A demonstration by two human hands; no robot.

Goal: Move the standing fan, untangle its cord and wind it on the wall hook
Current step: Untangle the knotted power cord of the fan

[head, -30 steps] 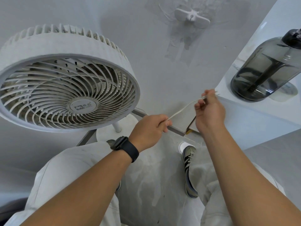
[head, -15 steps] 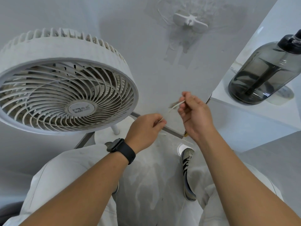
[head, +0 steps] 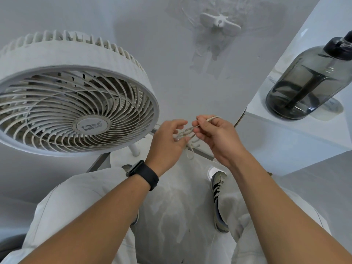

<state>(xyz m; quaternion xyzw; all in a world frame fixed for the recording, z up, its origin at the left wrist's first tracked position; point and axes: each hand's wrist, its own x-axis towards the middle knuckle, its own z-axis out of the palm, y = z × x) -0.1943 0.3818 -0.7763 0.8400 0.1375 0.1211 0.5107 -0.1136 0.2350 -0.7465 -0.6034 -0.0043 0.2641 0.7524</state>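
The white standing fan [head: 74, 103] fills the left side, its round grille facing me and its pole going down to a round base. A tangled bunch of its thin white cord [head: 187, 135] hangs between my hands, just right of the fan. My left hand [head: 167, 142], with a black watch on the wrist, pinches the tangle from the left. My right hand [head: 215, 134] grips a loop of the cord that runs over its index finger. The white wall hook [head: 220, 22] sits high on the wall above my hands, with nothing on it.
A white counter [head: 297, 134] juts out at the right with a large dark translucent water bottle [head: 308, 80] standing on it. My legs and shoes [head: 219, 199] are on the pale floor below, close to the fan's base.
My hands have come together from holding the cord stretched apart. The cord between them is now bunched into a tangle. The right hand has dropped lower and to the left.
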